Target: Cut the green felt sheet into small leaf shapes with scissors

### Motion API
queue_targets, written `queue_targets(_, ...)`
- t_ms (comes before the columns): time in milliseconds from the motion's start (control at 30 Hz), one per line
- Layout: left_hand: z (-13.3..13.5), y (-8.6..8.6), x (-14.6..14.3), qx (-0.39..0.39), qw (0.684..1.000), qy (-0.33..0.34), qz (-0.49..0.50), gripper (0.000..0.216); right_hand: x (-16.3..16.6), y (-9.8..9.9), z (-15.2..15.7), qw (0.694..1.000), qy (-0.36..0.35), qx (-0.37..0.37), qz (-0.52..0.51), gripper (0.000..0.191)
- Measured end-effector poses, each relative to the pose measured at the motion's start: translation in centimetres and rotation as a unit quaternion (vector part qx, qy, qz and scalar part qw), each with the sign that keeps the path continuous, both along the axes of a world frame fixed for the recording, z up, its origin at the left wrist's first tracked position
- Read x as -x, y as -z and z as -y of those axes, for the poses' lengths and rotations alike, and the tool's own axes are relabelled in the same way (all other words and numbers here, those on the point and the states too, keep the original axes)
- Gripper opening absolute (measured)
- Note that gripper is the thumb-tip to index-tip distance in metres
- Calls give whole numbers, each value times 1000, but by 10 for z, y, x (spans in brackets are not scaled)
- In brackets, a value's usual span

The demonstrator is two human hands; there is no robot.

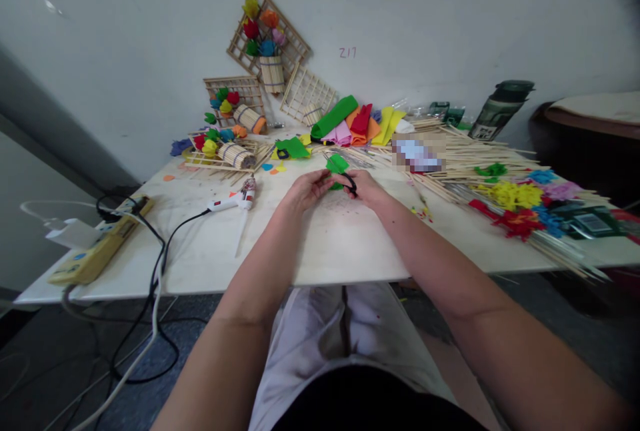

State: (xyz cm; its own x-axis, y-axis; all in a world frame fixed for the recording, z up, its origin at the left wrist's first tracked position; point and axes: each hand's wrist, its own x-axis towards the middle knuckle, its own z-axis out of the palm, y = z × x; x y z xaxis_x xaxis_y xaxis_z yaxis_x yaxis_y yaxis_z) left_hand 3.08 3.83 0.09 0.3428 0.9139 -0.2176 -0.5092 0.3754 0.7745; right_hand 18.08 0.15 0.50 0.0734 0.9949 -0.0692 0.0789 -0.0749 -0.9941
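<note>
My left hand [313,189] is closed, its fingertips pinching a small green sheet [337,164] above the middle of the table. I cannot tell whether the sheet is felt or crepe paper. My right hand [367,189] is wrapped round the black handles of a pair of scissors [352,184]. The scissor blades are hidden by the green sheet and my fingers. Both hands are close together, with the sheet between them. Behind them lies a larger green piece [294,148] on a yellow one, with a dark ring-shaped object on it.
A hot glue gun [233,202] and a yellow power strip [100,244] with trailing cables are on the left. Stick lattices with flowers [270,31] stand behind. Coloured rolls [335,117], loose wooden sticks [465,157], bright fuzzy bundles [517,196] and a dark bottle [501,111] occupy the back and right.
</note>
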Motion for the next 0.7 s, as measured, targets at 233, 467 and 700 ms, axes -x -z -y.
queue_targets(233, -1, -7, 6, -38, 996, -49, -67, 18, 3, -5, 3, 997, 32, 35, 59, 33)
queue_targets(467, -13, -9, 21, -94, 979, -172, -61, 15, 1, -4, 2, 996, 2, 44, 74, 35)
queue_targets(700, -14, -9, 26, -107, 980, -156, -67, 10, 2, -7, 4, 998, 13, 34, 58, 34)
